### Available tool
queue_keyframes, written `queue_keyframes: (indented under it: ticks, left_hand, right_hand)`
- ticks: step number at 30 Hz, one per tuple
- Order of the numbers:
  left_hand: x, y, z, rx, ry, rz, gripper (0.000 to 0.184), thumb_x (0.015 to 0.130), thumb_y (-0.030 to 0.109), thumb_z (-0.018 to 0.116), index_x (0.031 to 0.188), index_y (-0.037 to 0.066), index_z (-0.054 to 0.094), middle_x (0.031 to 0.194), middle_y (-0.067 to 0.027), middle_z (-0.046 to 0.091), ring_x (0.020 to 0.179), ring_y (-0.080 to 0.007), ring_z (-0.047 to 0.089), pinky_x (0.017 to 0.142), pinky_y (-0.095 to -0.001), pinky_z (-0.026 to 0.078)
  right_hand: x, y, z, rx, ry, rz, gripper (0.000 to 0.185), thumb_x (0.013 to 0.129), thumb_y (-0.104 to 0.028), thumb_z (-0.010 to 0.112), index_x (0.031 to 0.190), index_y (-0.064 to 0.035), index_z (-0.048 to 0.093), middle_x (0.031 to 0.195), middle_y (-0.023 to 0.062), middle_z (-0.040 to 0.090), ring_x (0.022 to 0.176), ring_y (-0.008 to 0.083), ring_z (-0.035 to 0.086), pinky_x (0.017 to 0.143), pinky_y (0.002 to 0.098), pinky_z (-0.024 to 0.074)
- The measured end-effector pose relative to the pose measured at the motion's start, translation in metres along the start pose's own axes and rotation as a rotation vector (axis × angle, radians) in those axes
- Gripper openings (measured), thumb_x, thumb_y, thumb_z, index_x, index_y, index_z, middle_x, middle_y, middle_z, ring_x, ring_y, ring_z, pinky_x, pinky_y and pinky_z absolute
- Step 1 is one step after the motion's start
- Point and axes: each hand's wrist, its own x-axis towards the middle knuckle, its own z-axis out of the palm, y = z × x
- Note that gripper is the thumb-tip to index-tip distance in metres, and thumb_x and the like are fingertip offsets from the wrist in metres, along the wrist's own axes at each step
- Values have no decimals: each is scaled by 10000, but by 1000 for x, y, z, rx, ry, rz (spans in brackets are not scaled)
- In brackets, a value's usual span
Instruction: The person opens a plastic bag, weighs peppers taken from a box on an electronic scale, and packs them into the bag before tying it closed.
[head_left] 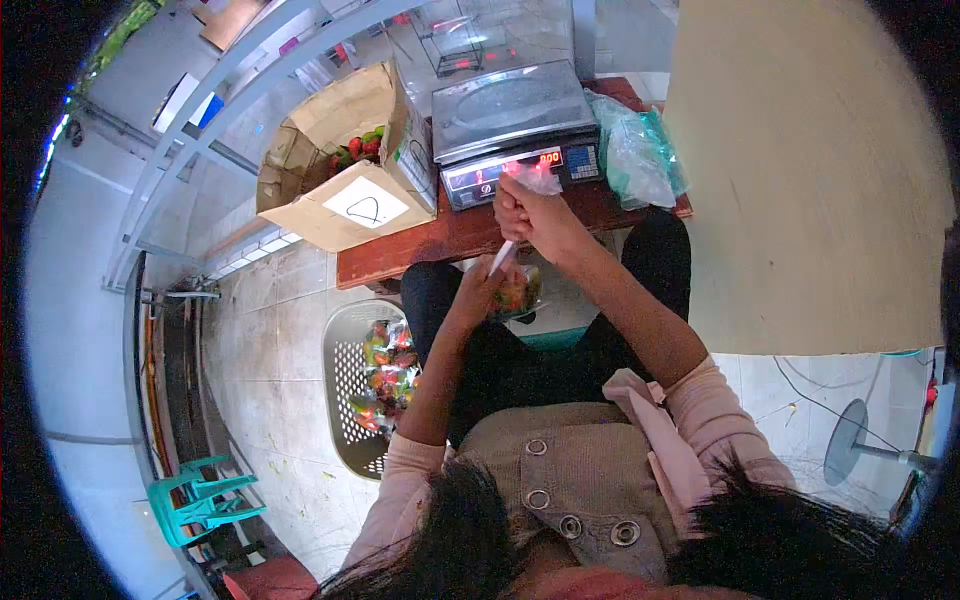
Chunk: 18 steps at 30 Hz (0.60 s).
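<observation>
Between my knees hangs a clear plastic bag (517, 296) with red and green produce inside, its exact kind too small to tell. My left hand (482, 288) is closed around the lower part of the bag's twisted neck, just above the produce. Higher up, in front of the scale, my right hand (535, 215) is a fist gripping the bag's gathered top, and some loose plastic sticks out above the fingers. The twisted neck (503, 258) runs taut and slanting from one hand to the other. My left fingers are partly hidden.
A digital scale (515, 110) with lit red figures stands on a red-brown bench (385, 262). Left of it is a cardboard box (300, 215) of red and green produce; right, a pile of plastic bags (635, 155). A perforated basket (347, 385) on the floor holds several filled bags.
</observation>
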Motion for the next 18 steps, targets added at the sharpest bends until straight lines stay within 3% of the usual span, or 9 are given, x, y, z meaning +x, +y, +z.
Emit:
queue_keyframes:
  ticks: [1, 2, 5, 7, 9, 11, 13, 15, 18]
  left_hand:
    - [0, -9, 0, 63, -6, 223, 318, 937, 318, 450, 808, 34, 512, 765, -55, 571, 714, -129, 514, 661, -281, 417]
    - [-5, -19, 3, 91, 0, 239, 323, 936, 320, 449, 808, 33, 518, 759, -58, 568, 713, -130, 516, 659, -282, 416]
    - [-8, -24, 10, 222, 44, 147, 332, 940, 320, 437, 819, 25, 530, 777, -80, 566, 726, -155, 527, 675, -295, 415]
    - [2, -32, 19, 409, 124, 213, 333, 941, 309, 433, 821, 17, 539, 786, -101, 570, 728, -183, 543, 683, -316, 419]
    - [18, -36, 29, 678, 252, 445, 331, 938, 291, 433, 814, 8, 551, 781, -122, 575, 717, -214, 566, 682, -345, 426]
    - [13, -25, 37, 378, 298, 468, 297, 919, 263, 450, 811, 7, 556, 780, -136, 589, 739, -249, 586, 693, -376, 433]
    - [9, -2, 28, 155, 241, 265, 257, 891, 236, 472, 809, 8, 562, 792, -145, 603, 767, -279, 597, 700, -408, 433]
    - [2, 12, 8, 0, 76, -164, 215, 855, 210, 498, 809, 12, 567, 816, -149, 619, 801, -302, 598, 703, -439, 427]
    - [-1, 24, 4, 633, -3, -141, 198, 814, 219, 533, 816, 26, 576, 821, -142, 618, 828, -308, 583, 702, -448, 422]
  right_hand:
    - [-1, -1, -3, 124, -52, 30, 353, 946, -333, 427, 668, -119, 391, 525, -43, 319, 452, 67, 338, 465, 232, 300]
    - [-1, 2, -7, 148, -105, 36, 347, 955, -334, 411, 690, -111, 428, 530, -40, 341, 459, 74, 351, 461, 231, 292]
    - [-2, -6, 10, -211, 32, -83, 328, 949, -340, 423, 757, -84, 493, 546, -23, 398, 471, 82, 388, 472, 227, 324]
    - [1, -2, 21, -661, -110, -467, 324, 944, -344, 428, 805, -69, 530, 568, -11, 441, 481, 89, 418, 479, 230, 349]
    - [5, 0, 30, -838, -211, -589, 334, 941, -348, 425, 831, -62, 560, 594, 2, 476, 504, 97, 449, 495, 235, 372]
    - [14, -3, 38, -739, -271, -457, 351, 939, -353, 413, 833, -64, 582, 627, 16, 503, 540, 107, 481, 520, 245, 396]
    - [5, -29, 29, -739, 10, -391, 359, 930, -343, 407, 832, -73, 621, 689, 47, 528, 607, 118, 495, 545, 280, 398]
    - [-2, -55, 16, -772, 172, -417, 249, 874, -289, 500, 925, -77, 620, 785, 57, 568, 700, 166, 519, 629, 334, 399]
    - [-19, -89, 35, -1633, 285, -859, 276, 801, -265, 564, 1013, -96, 612, 946, 68, 592, 965, 237, 524, 850, 411, 379]
